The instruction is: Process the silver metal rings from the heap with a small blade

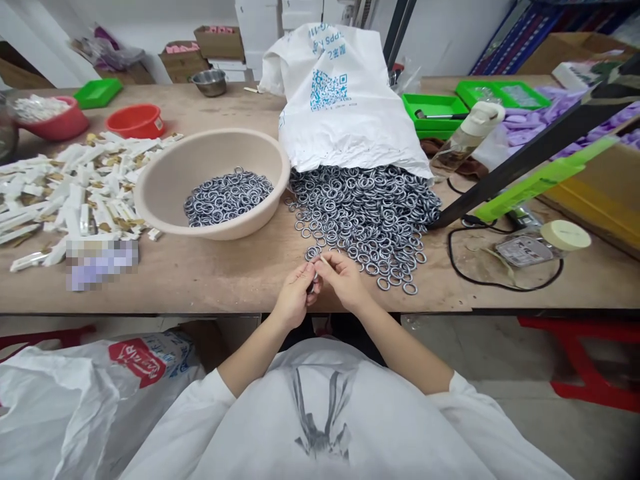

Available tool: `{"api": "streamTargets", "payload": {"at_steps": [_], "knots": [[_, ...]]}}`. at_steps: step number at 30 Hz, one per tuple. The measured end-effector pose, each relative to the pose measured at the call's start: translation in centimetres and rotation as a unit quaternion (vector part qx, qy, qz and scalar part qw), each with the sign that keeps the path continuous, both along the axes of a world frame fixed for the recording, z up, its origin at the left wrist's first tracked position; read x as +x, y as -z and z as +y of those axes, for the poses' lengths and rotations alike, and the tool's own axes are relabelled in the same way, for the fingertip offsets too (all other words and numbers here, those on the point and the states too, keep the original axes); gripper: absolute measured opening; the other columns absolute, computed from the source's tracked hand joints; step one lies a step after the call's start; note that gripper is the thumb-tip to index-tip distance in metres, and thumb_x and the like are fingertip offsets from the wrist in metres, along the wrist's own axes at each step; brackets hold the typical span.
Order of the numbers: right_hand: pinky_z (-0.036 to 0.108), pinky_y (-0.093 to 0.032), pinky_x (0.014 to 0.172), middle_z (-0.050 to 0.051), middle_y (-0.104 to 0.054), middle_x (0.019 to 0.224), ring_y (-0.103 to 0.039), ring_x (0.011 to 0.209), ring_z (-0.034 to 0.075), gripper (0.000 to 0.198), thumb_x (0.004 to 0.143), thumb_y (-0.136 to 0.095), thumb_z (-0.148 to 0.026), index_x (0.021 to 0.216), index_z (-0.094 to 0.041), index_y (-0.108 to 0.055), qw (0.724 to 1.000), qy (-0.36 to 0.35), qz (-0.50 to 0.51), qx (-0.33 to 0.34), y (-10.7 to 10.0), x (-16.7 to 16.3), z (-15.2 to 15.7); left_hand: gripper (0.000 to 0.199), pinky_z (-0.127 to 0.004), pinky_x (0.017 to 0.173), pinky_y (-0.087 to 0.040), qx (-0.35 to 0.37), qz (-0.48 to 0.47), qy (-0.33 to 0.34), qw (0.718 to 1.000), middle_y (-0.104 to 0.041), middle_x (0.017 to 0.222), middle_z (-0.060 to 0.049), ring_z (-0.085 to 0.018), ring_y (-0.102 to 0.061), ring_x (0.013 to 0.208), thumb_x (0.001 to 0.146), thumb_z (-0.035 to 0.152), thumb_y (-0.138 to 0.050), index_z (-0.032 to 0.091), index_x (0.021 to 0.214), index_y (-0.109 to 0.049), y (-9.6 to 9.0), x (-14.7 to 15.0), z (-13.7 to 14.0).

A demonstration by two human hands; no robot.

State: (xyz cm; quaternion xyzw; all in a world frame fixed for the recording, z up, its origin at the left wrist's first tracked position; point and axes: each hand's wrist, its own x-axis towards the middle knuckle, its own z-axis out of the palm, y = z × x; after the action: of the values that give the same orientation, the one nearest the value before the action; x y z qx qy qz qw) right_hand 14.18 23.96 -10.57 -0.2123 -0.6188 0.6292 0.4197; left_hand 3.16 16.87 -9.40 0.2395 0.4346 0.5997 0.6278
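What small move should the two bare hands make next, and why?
Probably steady the left hand and work the slim pale stick in the right hand against what looks like a glossy grey ring: both hands meet there, and similar loose grey rings lie heaped just beyond.

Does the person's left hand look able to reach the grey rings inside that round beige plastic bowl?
Probably yes: the beige bowl stands open, with only brown tabletop between it and the left hand, though that hand looks occupied.
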Motion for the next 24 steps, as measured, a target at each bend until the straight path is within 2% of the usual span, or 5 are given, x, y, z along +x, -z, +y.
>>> {"api": "streamTargets", "payload": {"at_steps": [3,6,11,20,24], "knots": [[0.031,-0.046,0.073,0.003,-0.059,0.083,-0.055,0.080,0.023,0.050,0.100,-0.059,-0.068,0.085,-0.021,-0.061,0.996,0.070,-0.021,0.045,-0.5,0.6,0.2,0.058,-0.016,0.040,-0.017,-0.002,-0.021,0.013,1.000,-0.042,0.057,0.004,-0.003,-0.025,0.042,0.075,0.061,-0.075,0.015,0.075,-0.040,-0.5,0.0,-0.2],[0.029,-0.037,0.064,0.000,-0.053,0.075,-0.049,0.069,0.020,0.053,0.105,-0.055,-0.066,0.081,-0.020,-0.059,0.986,0.074,-0.073,0.131,-1.2,1.9,-0.4,0.058,-0.016,0.040,-0.016,-0.006,-0.040,0.004,0.999,-0.040,0.056,0.004,-0.003,-0.025,0.042,0.075,0.061,-0.075,0.015,0.075,-0.040,-0.7,-0.1,-0.3],[0.030,-0.028,0.058,-0.002,-0.047,0.068,-0.045,0.061,0.017,0.058,0.115,-0.041,-0.058,0.076,-0.018,-0.054,0.935,0.073,-0.162,0.307,-2.1,3.1,-1.5,0.062,-0.015,0.039,-0.019,-0.023,-0.058,-0.018,0.998,-0.039,0.053,0.005,-0.003,-0.027,0.042,0.066,0.060,-0.083,0.015,0.073,-0.040,-0.7,0.0,-0.4],[0.030,-0.029,0.060,-0.001,-0.053,0.072,-0.050,0.066,0.017,0.058,0.115,-0.038,-0.058,0.078,-0.018,-0.057,0.926,0.051,-0.192,0.322,-2.0,3.3,-1.3,0.062,-0.016,0.039,-0.019,-0.034,-0.066,-0.003,0.997,-0.038,0.052,0.006,-0.003,-0.025,0.041,0.066,0.057,-0.083,0.016,0.077,-0.038,-1.0,0.2,-0.8],[0.030,-0.024,0.055,-0.004,-0.042,0.061,-0.041,0.056,0.017,0.054,0.109,-0.047,-0.060,0.072,-0.020,-0.052,0.945,0.111,-0.201,0.233,-0.4,3.6,0.1,0.059,-0.017,0.040,-0.016,-0.016,-0.036,0.075,0.996,-0.035,0.053,0.005,-0.003,-0.022,0.042,0.074,0.060,-0.077,0.014,0.071,-0.040,-0.7,0.7,-1.6]]}}
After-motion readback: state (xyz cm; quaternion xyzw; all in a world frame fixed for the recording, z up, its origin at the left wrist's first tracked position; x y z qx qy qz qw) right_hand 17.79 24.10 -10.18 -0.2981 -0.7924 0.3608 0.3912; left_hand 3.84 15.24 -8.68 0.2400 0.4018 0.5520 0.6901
